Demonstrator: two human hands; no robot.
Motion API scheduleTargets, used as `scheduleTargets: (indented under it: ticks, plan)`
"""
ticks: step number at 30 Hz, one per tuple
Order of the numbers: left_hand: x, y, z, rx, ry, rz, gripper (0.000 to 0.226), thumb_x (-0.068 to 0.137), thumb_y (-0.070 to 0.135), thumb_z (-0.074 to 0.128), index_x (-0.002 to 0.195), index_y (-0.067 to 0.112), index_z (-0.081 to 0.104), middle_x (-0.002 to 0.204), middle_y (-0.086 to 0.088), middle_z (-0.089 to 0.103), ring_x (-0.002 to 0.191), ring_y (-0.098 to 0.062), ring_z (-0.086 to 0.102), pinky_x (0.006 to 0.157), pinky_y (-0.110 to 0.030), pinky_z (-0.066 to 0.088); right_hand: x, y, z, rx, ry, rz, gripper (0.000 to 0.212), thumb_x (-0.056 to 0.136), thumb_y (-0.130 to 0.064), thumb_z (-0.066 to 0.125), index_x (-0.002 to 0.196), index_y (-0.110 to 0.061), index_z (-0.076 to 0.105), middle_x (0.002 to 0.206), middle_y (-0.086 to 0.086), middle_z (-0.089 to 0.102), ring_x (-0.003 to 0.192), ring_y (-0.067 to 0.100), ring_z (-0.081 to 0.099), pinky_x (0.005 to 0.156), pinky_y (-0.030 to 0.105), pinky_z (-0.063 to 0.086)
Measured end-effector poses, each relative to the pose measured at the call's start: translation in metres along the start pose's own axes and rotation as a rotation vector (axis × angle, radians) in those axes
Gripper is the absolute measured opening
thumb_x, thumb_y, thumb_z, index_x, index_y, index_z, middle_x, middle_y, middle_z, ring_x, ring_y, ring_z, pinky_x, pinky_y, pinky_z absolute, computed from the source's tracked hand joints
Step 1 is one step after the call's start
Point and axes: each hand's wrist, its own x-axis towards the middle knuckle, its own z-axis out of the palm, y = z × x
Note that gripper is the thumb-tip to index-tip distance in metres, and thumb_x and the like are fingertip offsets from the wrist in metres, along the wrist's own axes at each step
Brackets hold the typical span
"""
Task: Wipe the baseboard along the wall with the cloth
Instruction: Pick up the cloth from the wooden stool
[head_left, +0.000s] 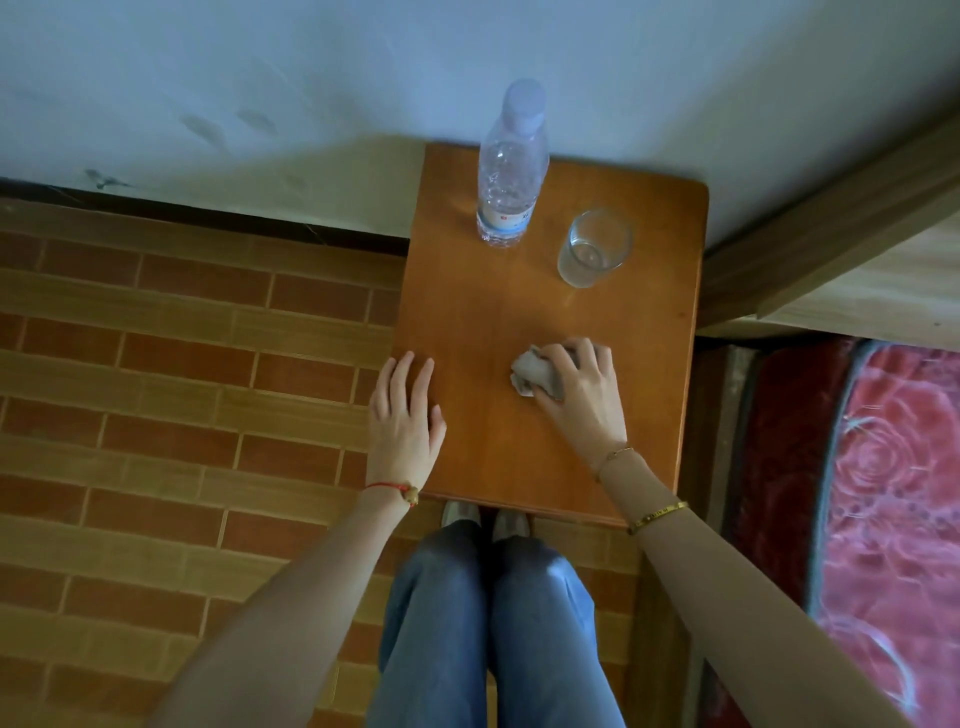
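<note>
A crumpled grey cloth (531, 373) lies on the small wooden table (488, 322), and my right hand (584, 392) grips it with curled fingers from the right. My left hand (405, 415) rests flat with straight fingers on the table's left edge. The dark baseboard (208, 212) runs along the foot of the pale wall (260, 78), left of the table. Behind the table the baseboard is hidden.
A clear plastic water bottle (509, 171) and a drinking glass (592, 249) stand at the table's far end by the wall. A wooden bed frame (831, 249) and a red patterned mattress (893, 493) lie to the right. Brick-patterned floor (182, 389) spreads left. My legs stand below the table's near edge.
</note>
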Motion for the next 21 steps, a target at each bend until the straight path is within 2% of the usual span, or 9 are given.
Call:
scheduleTargets:
  ticks: [5,9,11,17,21]
  plan:
    - [0.001,0.008,-0.04,-0.026,-0.15,-0.029,0.047,0.099,0.019,0.051,0.145,0.008,0.047,0.148,-0.018,0.049,0.138,-0.037,0.044,0.109,-0.052,0.046,-0.016,-0.025,-0.033,0.089,-0.054,0.092,0.035,0.078,-0.017,0.074,0.111,-0.014,0.061,0.105,0.01,0.056,0.089,0.03,0.049,0.078,0.042,0.049]
    - [-0.012,0.013,-0.101,-0.093,-0.182,-0.032,0.041,0.098,0.016,0.054,0.138,0.007,0.054,0.137,-0.016,0.057,0.13,-0.034,0.052,0.105,-0.05,0.05,-0.028,-0.056,-0.088,0.165,-0.076,0.092,0.033,0.084,-0.019,0.07,0.114,-0.016,0.058,0.11,0.007,0.054,0.093,0.027,0.048,0.081,0.036,0.046]
    - [-0.021,0.016,-0.139,-0.125,-0.154,-0.033,0.036,0.097,0.014,0.056,0.132,0.008,0.059,0.129,-0.013,0.062,0.124,-0.031,0.056,0.099,-0.048,0.053,-0.032,-0.073,-0.119,0.202,-0.076,0.071,0.032,0.085,-0.02,0.069,0.115,-0.018,0.057,0.112,0.005,0.053,0.096,0.026,0.048,0.083,0.034,0.044]
    - [-0.064,0.023,-0.253,-0.238,0.019,-0.102,0.029,0.096,0.01,0.059,0.124,0.007,0.065,0.12,-0.011,0.066,0.115,-0.028,0.06,0.095,-0.045,0.055,-0.054,-0.132,-0.207,0.229,-0.035,-0.054,0.033,0.085,-0.024,0.069,0.115,-0.019,0.056,0.116,0.004,0.05,0.1,0.023,0.05,0.085,0.029,0.04]
    - [-0.107,0.024,-0.312,-0.308,0.141,-0.191,0.029,0.097,0.011,0.057,0.125,0.008,0.065,0.122,-0.009,0.065,0.116,-0.025,0.058,0.097,-0.032,0.047,-0.076,-0.169,-0.249,0.28,-0.002,-0.144,0.032,0.086,-0.025,0.069,0.115,-0.022,0.057,0.114,0.0,0.051,0.102,0.02,0.05,0.086,0.028,0.042]
